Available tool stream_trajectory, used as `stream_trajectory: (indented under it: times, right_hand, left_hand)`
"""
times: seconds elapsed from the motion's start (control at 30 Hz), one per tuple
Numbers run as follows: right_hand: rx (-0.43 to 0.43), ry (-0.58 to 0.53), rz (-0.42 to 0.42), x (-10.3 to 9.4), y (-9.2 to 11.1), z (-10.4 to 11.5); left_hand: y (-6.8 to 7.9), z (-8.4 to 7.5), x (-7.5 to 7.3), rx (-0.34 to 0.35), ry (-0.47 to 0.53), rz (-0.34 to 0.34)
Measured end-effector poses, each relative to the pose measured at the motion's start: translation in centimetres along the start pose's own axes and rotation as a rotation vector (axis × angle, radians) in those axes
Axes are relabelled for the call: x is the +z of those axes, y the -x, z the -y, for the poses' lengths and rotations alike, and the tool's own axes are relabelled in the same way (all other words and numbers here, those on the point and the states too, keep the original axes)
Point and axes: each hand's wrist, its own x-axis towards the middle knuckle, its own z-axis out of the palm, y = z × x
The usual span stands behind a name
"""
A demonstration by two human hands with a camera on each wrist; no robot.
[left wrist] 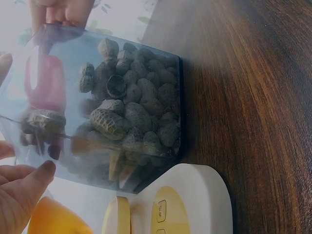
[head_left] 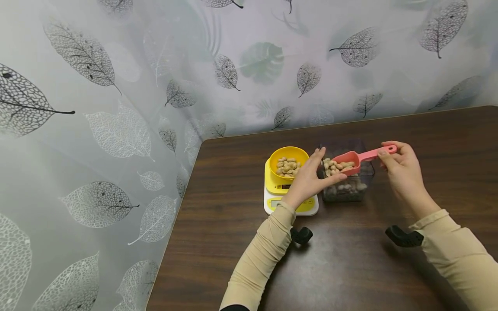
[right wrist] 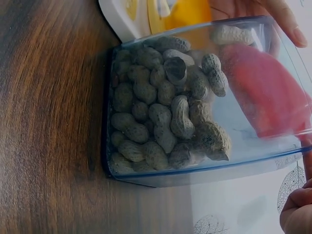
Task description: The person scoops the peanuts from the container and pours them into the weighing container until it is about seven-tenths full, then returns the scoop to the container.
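Observation:
My right hand (head_left: 402, 168) pinches the handle of a pink scoop (head_left: 365, 157) between thumb and fingers. Peanuts (head_left: 334, 166) fill the scoop's bowl and its mouth, over the top of a clear plastic box (head_left: 342, 196). More unshelled peanuts (right wrist: 161, 112) lie inside that box. At the box's left rim my left hand (head_left: 309, 179) has its thumb and fingers spread, with the scoop's tip between them; whether it touches the rim I cannot tell. Left of this hand, a yellow bowl (head_left: 275, 159) holding some peanuts sits on a yellow-and-white kitchen scale (head_left: 272, 201).
The box stands close beside the scale on a dark wooden table (head_left: 218, 194). Leaf-patterned covering (head_left: 268, 95) rises behind and left of the table. Black devices (head_left: 404, 236) are strapped at both wrists.

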Motion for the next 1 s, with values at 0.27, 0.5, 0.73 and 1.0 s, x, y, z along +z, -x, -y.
stream_trajectory:
  times: [0.27, 0.5, 0.73, 1.0]
  right_hand:
    - [-0.024, -0.084, 0.004, 0.06, 0.28, -0.04]
    - [-0.025, -0.098, 0.009, -0.06, 0.40, -0.04]
    - [-0.006, -0.253, -0.054, 0.16, 0.34, -0.12]
    - [0.013, -0.439, -0.096, -0.26, 0.43, -0.40]
  left_hand:
    - [0.03, 0.09, 0.07, -0.007, -0.009, -0.007]
    - [-0.01, 0.08, 0.10, -0.005, -0.018, -0.003]
    - [-0.11, -0.02, 0.03, 0.004, -0.026, -0.006]
    - [-0.10, -0.03, 0.04, 0.002, -0.037, -0.010]
